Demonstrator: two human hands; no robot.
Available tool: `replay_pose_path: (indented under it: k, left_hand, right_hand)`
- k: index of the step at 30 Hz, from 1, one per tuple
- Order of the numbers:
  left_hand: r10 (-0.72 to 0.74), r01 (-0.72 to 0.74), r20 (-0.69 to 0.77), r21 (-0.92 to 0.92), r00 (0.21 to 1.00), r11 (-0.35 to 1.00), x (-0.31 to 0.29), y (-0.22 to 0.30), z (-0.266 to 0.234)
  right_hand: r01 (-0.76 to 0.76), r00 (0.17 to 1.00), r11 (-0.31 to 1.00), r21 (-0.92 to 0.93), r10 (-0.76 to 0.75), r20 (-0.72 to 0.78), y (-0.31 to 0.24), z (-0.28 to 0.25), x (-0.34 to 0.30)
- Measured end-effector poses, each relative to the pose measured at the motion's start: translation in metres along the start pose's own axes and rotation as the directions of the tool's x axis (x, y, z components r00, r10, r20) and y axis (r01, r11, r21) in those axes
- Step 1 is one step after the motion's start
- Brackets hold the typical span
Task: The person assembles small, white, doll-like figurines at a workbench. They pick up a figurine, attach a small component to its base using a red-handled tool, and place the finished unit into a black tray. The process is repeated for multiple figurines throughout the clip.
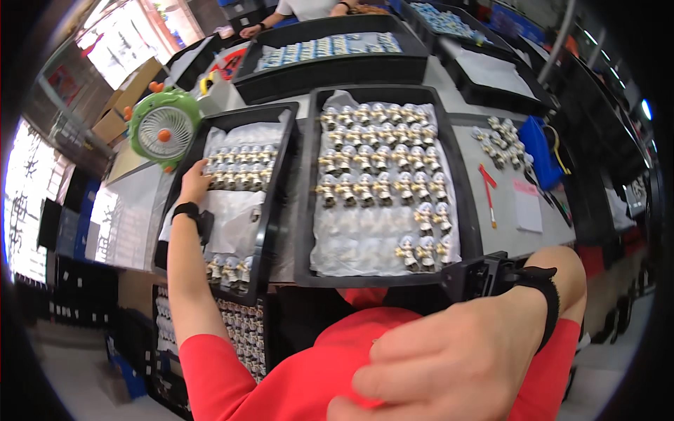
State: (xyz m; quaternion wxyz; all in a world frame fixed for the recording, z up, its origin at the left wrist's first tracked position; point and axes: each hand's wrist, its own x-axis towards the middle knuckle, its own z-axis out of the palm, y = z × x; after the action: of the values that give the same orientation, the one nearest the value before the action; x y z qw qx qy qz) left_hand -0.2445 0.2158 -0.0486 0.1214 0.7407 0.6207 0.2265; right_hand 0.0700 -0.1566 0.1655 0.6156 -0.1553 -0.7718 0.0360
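My left hand [194, 182] reaches over the left black tray [265, 235], at the left end of two rows of small white-and-gold figurines [240, 177]. Its fingers are bent together against the row's end; whatever lies between them is hidden. Close up at lower right, my right hand [449, 358] is raised before my red shirt with its fingers curled. Its palm side is out of sight, so any held thing is hidden. The larger black tray [460, 182] in the middle carries several rows of similar figurines [379, 158] on white lining, with bare pockets at its near left.
A green fan [163, 133] stands left of the trays. On the right lie loose figurines [503, 142], a blue bin [540, 151], a red-handled tool [489, 193] and a paper pad [529, 210]. Another person [309, 8] is behind a far tray [330, 72].
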Motion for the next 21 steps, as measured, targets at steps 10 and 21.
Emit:
replay_pose_path:
  k: [10,21]
  left_hand:
    - [0.418,-0.39,-0.029,-0.422,0.908,0.818,-0.064,0.18,-0.022]
    - [0.612,-0.718,0.755,-0.29,0.235,0.633,-0.194,0.349,0.073]
  right_hand:
    - [-0.093,0.934,0.988,-0.125,0.13,0.332,-0.012,-0.095,-0.007]
    - [-0.669,0.694,0.719,-0.188,0.695,0.186,0.051,-0.104,-0.055]
